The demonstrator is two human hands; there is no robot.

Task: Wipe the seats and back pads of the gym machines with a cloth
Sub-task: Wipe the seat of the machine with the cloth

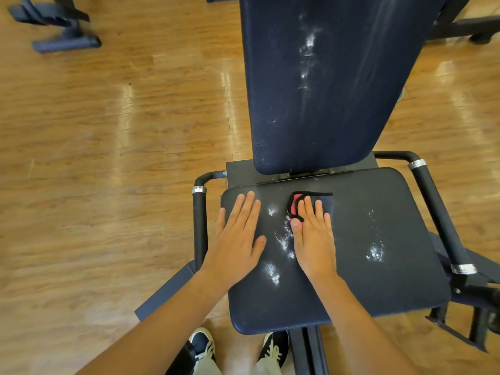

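While both hands lie flat on the dark seat pad point(378, 239) of the gym machine, the right hand point(313, 239) presses a folded cloth point(323, 203) against the pad with straight fingers, none of them curled round the fabric. The cloth is dark with a pink-red inner face showing at its 9 o'clock edge, and it sits near the 12 o'clock edge of the seat pad, just short of the hinge below the back pad point(324, 90). The left hand point(235, 239) rests palm down at the 9 o'clock side of the seat pad, fingers extended and slightly spread, holding nothing. White powdery residue point(281, 239) lies on the pad between the two hands, and a further patch point(376, 253) lies at 3 o'clock from the right hand. The back pad stands at 12 o'clock from the seat and carries a vertical streak of white marks point(308, 50) along its middle. Black tubular side handles point(200, 226) with silver collars flank the seat at 9 and 3 o'clock. Two dark sneakers point(276, 347) with light laces stand on the wooden floor point(94, 158) at 6 o'clock.
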